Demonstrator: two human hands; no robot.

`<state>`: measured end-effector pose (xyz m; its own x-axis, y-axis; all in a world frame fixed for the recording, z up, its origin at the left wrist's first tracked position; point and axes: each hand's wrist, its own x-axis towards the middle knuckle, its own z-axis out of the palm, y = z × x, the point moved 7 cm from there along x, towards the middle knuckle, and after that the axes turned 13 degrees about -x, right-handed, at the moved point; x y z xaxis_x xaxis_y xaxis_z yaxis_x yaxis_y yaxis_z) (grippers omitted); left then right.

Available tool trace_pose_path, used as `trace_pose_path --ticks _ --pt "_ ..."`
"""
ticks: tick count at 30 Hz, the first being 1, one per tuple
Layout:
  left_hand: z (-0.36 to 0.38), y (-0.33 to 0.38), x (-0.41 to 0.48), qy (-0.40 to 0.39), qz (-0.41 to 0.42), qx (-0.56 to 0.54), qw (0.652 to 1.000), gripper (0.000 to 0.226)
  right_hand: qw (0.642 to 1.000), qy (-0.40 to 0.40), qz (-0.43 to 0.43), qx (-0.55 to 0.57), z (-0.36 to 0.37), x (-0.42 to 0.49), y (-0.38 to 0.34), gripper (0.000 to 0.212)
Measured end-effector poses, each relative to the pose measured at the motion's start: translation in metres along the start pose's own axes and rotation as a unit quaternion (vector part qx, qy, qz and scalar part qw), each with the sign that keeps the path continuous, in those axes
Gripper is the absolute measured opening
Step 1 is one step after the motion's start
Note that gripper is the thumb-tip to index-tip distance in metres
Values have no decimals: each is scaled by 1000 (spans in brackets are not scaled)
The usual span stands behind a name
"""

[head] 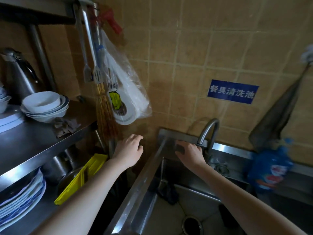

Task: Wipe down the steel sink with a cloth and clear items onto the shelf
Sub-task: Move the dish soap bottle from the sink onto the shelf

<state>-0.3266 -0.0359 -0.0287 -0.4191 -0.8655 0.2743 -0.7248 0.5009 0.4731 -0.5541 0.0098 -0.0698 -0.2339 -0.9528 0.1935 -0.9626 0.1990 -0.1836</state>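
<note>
The steel sink (144, 189) fills the lower middle, with its drain (192, 224) at the bottom. My right hand (191, 155) is at the sink's back ledge beside the curved faucet (208, 131). Its fingers curl over a small dark cloth (180, 148) pressed against the ledge. My left hand (130, 150) hovers in the gap between the sink and the steel shelf (33, 143), fingers loosely curled and holding nothing. Another dark rag (167, 190) hangs inside the basin at its back left corner.
The shelf carries stacked white bowls (44, 106), a kettle (20, 73) and a brownish rag (66, 126); plates (22, 197) and a yellow tray (81, 177) sit lower down. Utensils and a plastic bag (125, 92) hang from it. A blue detergent bottle (269, 167) stands on the right ledge.
</note>
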Motion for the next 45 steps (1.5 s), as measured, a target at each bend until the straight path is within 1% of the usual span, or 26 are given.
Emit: trace_pose_path --ticks 7,8,11,15,18,22,26,31,37,42,45 --pt "57 71 29 -50 61 -24 997 39 996 -8 87 -21 -8 -25 100 47" --pt "64 82 33 -52 72 -29 996 39 995 -10 99 -22 -10 -29 114 45" --pt "87 115 44 -70 95 -41 992 39 991 -13 130 -23 -17 -40 156 29" --pt "118 154 55 -94 116 -52 987 38 985 -9 171 -34 -26 -56 211 47" --pt "142 183 62 -109 134 -67 983 36 979 2 201 -30 -32 -68 252 44" --pt "177 216 71 -128 146 -93 976 36 971 13 240 -13 -36 -85 301 45" --pt "215 243 78 -151 150 -102 972 35 958 -11 285 -6 -34 -98 348 48" --pt "262 273 88 -177 141 -138 964 38 950 -3 312 23 -41 -111 391 32" --pt "312 311 101 -198 125 -166 958 39 951 -15 307 44 -41 -116 439 43" --pt "353 334 117 -208 119 -152 959 40 938 -25 334 83 -23 -110 482 48" --pt "376 343 129 -197 110 -154 962 41 930 -30 354 91 -9 -101 503 50"
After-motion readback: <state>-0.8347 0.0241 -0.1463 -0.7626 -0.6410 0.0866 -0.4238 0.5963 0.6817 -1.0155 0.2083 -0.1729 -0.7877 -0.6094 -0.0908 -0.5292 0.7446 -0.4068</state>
